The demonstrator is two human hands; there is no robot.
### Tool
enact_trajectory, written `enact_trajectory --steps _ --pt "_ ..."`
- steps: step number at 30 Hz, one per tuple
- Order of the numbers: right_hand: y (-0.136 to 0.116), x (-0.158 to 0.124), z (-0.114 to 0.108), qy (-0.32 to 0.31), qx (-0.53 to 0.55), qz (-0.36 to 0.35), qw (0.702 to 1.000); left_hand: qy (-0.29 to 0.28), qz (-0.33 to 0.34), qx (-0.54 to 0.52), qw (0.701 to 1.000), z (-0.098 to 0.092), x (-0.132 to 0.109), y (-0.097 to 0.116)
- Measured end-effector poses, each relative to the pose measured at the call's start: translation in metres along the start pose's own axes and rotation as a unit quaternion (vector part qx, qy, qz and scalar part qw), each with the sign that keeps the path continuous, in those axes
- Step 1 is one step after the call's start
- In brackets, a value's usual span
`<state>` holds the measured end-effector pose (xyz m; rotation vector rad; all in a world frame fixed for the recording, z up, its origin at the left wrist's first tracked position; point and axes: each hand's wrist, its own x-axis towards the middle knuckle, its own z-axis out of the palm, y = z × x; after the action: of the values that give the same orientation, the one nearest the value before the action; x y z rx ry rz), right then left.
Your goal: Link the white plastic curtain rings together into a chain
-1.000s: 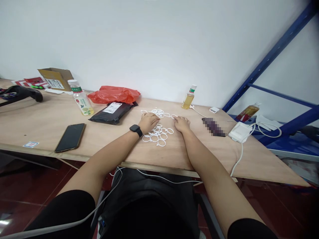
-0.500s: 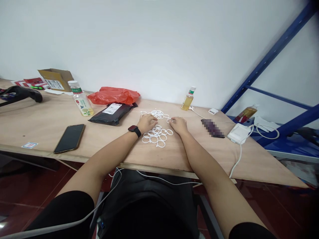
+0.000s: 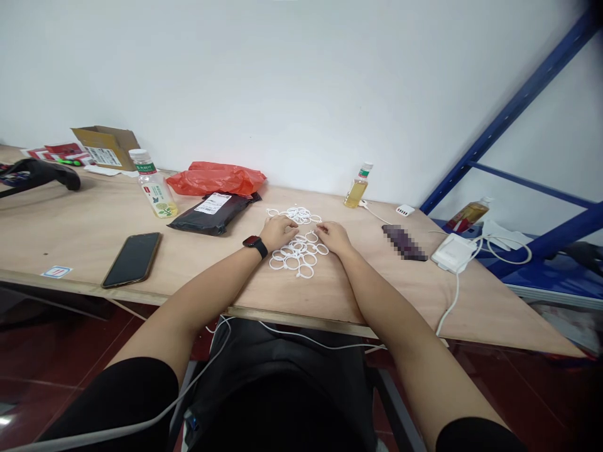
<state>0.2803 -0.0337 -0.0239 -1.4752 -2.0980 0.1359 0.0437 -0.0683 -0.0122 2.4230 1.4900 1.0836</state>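
Observation:
A heap of several white plastic rings (image 3: 298, 256) lies on the plywood table (image 3: 85, 232), with more rings (image 3: 296, 213) just behind it. My left hand (image 3: 277, 231), with a black watch on its wrist, rests on the heap's left side, fingers curled down onto the rings. My right hand (image 3: 333, 237) sits at the heap's right side, fingertips pinched at a ring. The two hands are a short gap apart. The fingertips are partly hidden by the backs of the hands.
Left of the rings are a black parcel (image 3: 211, 212), a red plastic bag (image 3: 217, 179), a drink bottle (image 3: 153, 185) and a dark phone (image 3: 132, 258). To the right are a small bottle (image 3: 357, 186), a blurred dark object (image 3: 404, 242), a white charger (image 3: 452, 251) with cable, and a blue rack (image 3: 513, 103).
My right hand has slid left and nearer to me, closing in on the left hand over the rings. Both hands' fingers have curled in more. The left arm has hardly shifted.

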Motion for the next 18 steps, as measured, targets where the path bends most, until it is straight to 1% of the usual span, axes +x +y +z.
enact_trajectory --steps 6,12,18 --pt "-0.001 0.006 0.006 -0.021 0.028 -0.003 0.999 0.003 0.005 0.005 1.0 0.002 0.0 0.0" --pt "-0.003 0.011 0.012 -0.001 0.088 0.027 0.996 -0.007 0.004 -0.002 1.0 0.004 0.0 0.002" --pt "-0.016 0.013 0.007 0.021 0.163 0.034 0.986 -0.003 -0.014 -0.025 1.0 0.007 0.009 0.002"
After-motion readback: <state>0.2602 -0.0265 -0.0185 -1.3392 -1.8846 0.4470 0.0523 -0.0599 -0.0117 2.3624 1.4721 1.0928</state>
